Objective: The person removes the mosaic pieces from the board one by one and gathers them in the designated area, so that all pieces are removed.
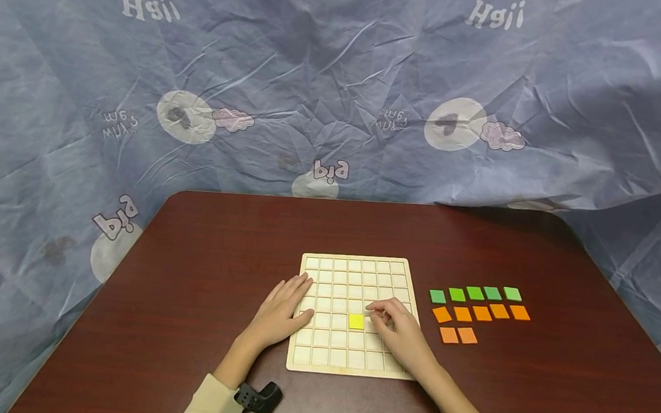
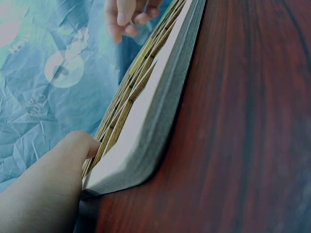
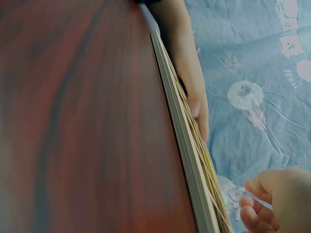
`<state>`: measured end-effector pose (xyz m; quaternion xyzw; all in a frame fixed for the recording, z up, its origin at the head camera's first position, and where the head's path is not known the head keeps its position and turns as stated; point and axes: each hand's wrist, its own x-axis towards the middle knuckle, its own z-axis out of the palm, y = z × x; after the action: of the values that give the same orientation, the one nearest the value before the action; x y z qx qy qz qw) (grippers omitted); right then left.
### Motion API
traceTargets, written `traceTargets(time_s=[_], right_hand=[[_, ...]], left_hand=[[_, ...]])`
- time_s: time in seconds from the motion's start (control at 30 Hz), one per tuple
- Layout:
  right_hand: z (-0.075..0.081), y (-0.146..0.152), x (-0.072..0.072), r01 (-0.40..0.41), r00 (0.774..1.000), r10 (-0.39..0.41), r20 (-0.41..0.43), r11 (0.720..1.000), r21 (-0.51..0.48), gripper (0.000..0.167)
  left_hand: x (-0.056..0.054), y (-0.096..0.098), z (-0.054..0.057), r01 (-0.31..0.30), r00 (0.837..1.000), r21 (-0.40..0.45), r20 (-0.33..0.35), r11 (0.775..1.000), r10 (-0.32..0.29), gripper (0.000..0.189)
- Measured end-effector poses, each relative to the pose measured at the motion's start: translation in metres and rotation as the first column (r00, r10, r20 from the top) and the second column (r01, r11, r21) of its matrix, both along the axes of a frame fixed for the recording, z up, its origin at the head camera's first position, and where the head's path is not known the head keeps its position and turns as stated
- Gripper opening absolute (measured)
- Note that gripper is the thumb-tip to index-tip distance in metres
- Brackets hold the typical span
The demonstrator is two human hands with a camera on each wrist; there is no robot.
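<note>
A pale wooden grid board [image 1: 337, 358] lies on the table, with one yellow square tile [image 1: 355, 321] in a cell right of its middle. My left hand [image 1: 278, 314] rests on the board's left edge, fingers extended and thumb over the rim. Just right of the yellow tile, my right hand [image 1: 404, 337] hovers over the board with fingers loosely bent. In the right wrist view, a gap shows between the thumb and fingers of this right hand [image 3: 291, 201], with nothing visible in it. Seen from the left wrist, the board [image 2: 146, 126] appears edge-on.
Right of the board lie loose square tiles in rows: several green tiles [image 1: 475, 293] at the back, several orange tiles [image 1: 481, 313] in the middle, and two lighter orange tiles [image 1: 467, 335] in front. A patterned blue-grey cloth [image 1: 337, 93] hangs behind the dark reddish-brown table [image 1: 190, 274].
</note>
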<state>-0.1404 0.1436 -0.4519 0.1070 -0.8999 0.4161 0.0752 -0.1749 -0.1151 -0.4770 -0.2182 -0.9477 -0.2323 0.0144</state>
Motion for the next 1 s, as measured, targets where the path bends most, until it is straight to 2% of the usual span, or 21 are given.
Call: traceTargets(time_s=[0.27,0.57,1.0], right_hand=[[-0.008,-0.007,0.001,-0.014,0.999,0.015,0.033,0.999,-0.036,0.017],[-0.012,-0.006,0.0,-0.054,0.998,0.052,0.046,0.998,0.042,0.025],[-0.013,-0.005,0.0,-0.062,0.998,0.061,0.005,0.993,0.099,0.019]], left_hand=[[0.0,0.0,-0.001,-0.001,1.0,0.01,-0.029,1.0,0.001,0.063],[0.001,0.0,0.001,-0.008,1.0,-0.006,0.011,1.0,0.008,0.064],[0.001,0.0,0.001,-0.01,1.0,-0.004,0.006,1.0,0.01,0.064]])
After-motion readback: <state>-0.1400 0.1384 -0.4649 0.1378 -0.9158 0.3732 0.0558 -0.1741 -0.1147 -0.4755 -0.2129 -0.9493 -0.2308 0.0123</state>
